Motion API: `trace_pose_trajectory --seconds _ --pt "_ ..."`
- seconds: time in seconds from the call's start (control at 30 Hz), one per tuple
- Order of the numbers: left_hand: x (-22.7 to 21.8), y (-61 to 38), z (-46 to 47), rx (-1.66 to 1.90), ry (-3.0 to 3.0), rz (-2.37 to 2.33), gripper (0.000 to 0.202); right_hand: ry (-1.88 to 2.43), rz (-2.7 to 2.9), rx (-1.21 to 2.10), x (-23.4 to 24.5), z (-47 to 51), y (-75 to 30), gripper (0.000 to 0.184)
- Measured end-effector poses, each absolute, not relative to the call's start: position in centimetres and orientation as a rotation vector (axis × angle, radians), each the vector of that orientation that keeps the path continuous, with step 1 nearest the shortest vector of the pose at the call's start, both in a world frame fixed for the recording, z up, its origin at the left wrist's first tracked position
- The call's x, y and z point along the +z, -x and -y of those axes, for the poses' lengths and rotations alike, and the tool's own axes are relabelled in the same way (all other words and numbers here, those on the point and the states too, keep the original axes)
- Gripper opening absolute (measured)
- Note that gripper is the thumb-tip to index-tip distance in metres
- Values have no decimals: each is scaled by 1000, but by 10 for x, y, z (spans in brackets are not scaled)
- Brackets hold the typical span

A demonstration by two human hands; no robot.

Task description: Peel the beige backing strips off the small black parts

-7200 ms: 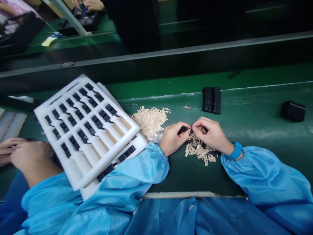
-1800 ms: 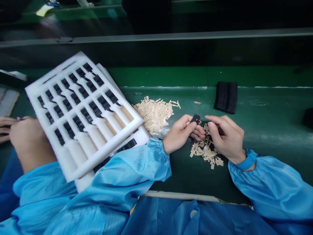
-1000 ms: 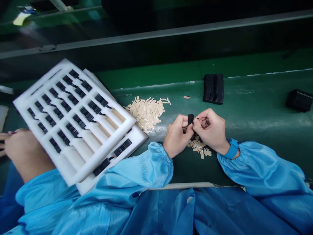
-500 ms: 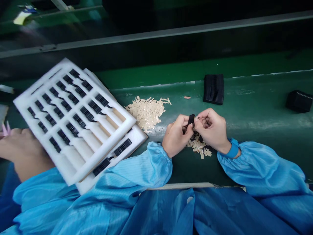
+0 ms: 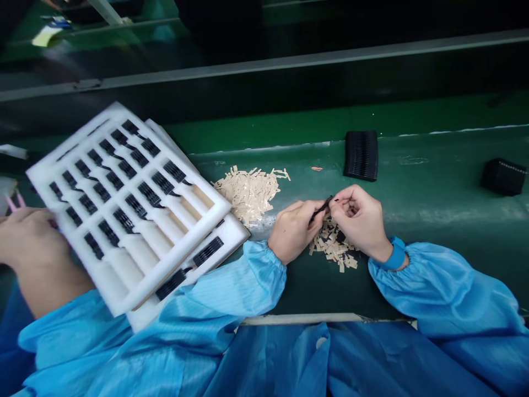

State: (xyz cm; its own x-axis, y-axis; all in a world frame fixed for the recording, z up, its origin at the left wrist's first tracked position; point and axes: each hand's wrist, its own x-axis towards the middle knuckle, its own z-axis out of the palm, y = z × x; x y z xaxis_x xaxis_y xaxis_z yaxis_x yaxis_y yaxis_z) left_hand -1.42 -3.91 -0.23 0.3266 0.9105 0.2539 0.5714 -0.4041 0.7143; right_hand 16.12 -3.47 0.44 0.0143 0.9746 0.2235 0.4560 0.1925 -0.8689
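Head view. Slim black piece [image 5: 320, 210] between both hands, just above small heap of loose cream flat tabs [image 5: 339, 255] on dark green tabletop [image 5: 433, 215]. Seen nearly edge-on; long axis slants, far end pointing away from person and rightward. Left hand [image 5: 292, 229]: fingers closed around near end. Right hand [image 5: 359, 218]: fingers pinching far end. Larger cream tab pile [image 5: 251, 193] left of hands; black ribbed curved block [image 5: 361, 155] beyond; white foam tray [image 5: 176, 257] further left.

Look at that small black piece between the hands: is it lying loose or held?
Held: the left hand grips the black piece, and the right hand has its fingertips at one end.
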Motion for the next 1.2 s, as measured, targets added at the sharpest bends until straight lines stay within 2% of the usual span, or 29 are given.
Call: trace_pose_trajectory --seconds 0.03,0.1,0.17,0.27,0.37,0.5,0.87,1.2 --pt "-2 14 38 884 -2020 -1288 20 1398 1639 654 6 35 -162 6" --pt "0 14 36 900 -1786 -1212 18 1378 1695 542 7 34 -165 19" --pt "0 13 33 907 -1509 -1103 19 1346 1636 569 8 31 -169 28" --pt "0 11 29 890 -1232 -1013 21 1333 1512 768 7 25 -173 6" --pt "0 10 27 892 -1154 -991 23 1302 1490 974 7 22 -173 12" --pt "-2 10 29 910 -1196 -965 21 1239 1470 1125 8 24 -170 11" --pt "-2 12 31 918 -1354 -947 21 1245 1418 1180 6 26 -171 22" --pt "5 22 22 672 -869 -619 31 925 1333 1621 17 24 -175 24"
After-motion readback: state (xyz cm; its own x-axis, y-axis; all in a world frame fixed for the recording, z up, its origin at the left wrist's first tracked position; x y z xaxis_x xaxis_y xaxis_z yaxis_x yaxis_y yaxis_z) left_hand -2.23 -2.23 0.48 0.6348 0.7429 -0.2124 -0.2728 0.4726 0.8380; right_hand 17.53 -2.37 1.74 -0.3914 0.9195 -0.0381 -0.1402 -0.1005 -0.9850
